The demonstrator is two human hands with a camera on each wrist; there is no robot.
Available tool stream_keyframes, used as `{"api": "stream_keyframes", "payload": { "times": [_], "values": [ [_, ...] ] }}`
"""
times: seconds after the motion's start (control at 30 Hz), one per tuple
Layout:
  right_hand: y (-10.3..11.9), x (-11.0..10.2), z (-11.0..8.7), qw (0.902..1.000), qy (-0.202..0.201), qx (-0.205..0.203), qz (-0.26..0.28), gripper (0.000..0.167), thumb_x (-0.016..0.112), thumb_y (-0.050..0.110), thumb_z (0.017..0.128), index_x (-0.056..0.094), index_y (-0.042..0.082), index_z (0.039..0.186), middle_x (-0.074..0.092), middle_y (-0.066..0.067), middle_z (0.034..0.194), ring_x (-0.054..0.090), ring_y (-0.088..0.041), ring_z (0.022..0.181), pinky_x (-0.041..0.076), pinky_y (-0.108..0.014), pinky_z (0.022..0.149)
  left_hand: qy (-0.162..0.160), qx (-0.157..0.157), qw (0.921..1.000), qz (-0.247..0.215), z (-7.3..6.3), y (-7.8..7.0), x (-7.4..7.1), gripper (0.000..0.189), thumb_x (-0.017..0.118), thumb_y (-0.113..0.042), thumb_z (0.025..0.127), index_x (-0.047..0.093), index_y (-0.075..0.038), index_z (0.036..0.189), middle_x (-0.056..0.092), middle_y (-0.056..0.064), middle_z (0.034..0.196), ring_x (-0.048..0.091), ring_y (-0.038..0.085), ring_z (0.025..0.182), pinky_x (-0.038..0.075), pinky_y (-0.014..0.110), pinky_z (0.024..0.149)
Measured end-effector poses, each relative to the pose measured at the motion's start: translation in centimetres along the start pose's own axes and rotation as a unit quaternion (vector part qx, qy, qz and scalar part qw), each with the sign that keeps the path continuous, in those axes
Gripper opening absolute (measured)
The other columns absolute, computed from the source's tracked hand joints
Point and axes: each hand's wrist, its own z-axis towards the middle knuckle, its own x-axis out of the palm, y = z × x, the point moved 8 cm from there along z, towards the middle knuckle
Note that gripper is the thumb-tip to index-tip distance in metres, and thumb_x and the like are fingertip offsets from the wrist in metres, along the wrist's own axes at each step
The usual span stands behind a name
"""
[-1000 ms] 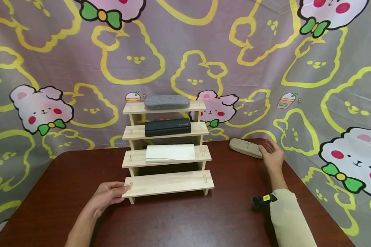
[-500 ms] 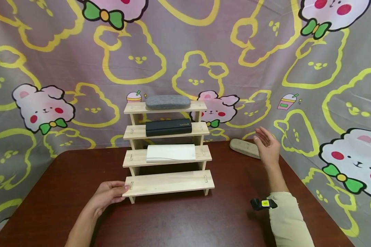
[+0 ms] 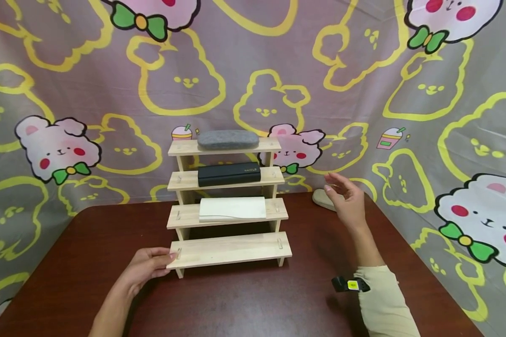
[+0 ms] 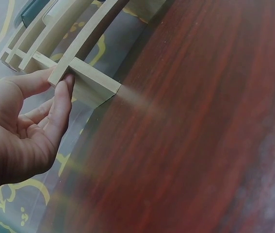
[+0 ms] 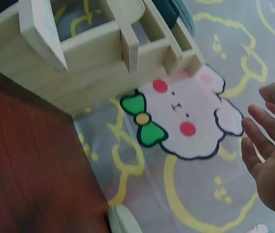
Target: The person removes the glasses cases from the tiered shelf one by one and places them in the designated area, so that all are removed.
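Note:
A stepped wooden display rack (image 3: 232, 250) stands on the table. My left hand (image 3: 145, 268) pinches the left end of its lowest board between thumb and fingers, as the left wrist view also shows. On the rack's tiers, from the top down, lie a grey felt glasses case (image 3: 228, 140), a black case (image 3: 229, 174) and a white flap case (image 3: 232, 208). My right hand (image 3: 350, 202) is raised with nothing in it, fingers loosely bent. Behind it on the table lies a beige glasses case (image 3: 322, 200), its right part hidden by the hand in the head view.
The dark red-brown table (image 3: 244, 304) reaches back to a patterned cloth backdrop (image 3: 274, 51), which also hangs at both sides. A black device with a yellow label (image 3: 352, 284) sits at my right wrist, by the sleeve (image 3: 385, 299).
My right hand has come off the end of the beige glasses case, risen and moved left in front of it. The left hand and the rack have stayed put.

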Motion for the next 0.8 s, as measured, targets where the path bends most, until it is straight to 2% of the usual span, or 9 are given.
{"api": "stream_keyframes", "payload": {
  "times": [0.27,0.47,0.63,0.7,0.8],
  "values": [
    [1.0,3.0,-0.6,0.9973,0.066,-0.027,-0.019,0.032,0.065,-0.009,0.092,0.066,-0.011,0.123,0.069,0.02,0.111,0.065,0.007,0.102,0.052,-0.011,0.092,-0.002,-0.001,1.0,-0.002,0.0,0.0,0.0,0.052,0.066,-0.016,0.098,0.051,0.018,0.134,0.068,-0.005,0.088,0.064,0.004,0.076,0.059,0.018,0.068],
    [1.9,5.4,-1.0,0.9921,0.116,-0.044,-0.019,0.029,0.066,-0.01,0.09,0.068,-0.011,0.118,0.069,0.025,0.111,0.065,0.007,0.098,0.053,-0.012,0.087,-0.002,0.0,1.0,-0.002,0.0,-0.1,0.0,0.049,0.066,-0.016,0.098,0.053,0.017,0.132,0.067,-0.005,0.087,0.064,0.003,0.075,0.059,0.018,0.067],
    [2.4,7.3,-1.1,0.9833,0.169,-0.031,-0.06,0.03,0.068,-0.002,0.093,0.069,-0.004,0.122,0.074,-0.006,0.118,0.064,0.002,0.103,0.054,-0.014,0.089,0.0,0.001,1.0,-0.001,-0.1,-0.1,0.1,0.049,0.066,-0.016,0.098,0.053,0.017,0.132,0.067,-0.005,0.086,0.064,0.003,0.075,0.059,0.018,0.067],
    [2.4,8.1,-1.2,0.9784,0.188,-0.027,-0.081,0.03,0.069,0.002,0.094,0.069,-0.003,0.124,0.071,-0.02,0.122,0.065,-0.004,0.107,0.057,-0.021,0.092,0.0,0.0,1.0,-0.001,-0.1,-0.1,0.1,0.047,0.066,-0.016,0.098,0.054,0.016,0.131,0.067,-0.006,0.086,0.064,0.003,0.075,0.059,0.018,0.067],
    [2.4,9.0,-1.4,0.9717,0.213,-0.017,-0.1,0.032,0.07,0.004,0.094,0.069,-0.002,0.125,0.07,-0.02,0.126,0.067,-0.02,0.112,0.059,-0.038,0.095,0.001,-0.001,1.0,0.0,0.0,0.0,0.0,0.047,0.065,-0.016,0.099,0.054,0.016,0.131,0.067,-0.006,0.086,0.064,0.004,0.075,0.059,0.018,0.067]
  ]
}}
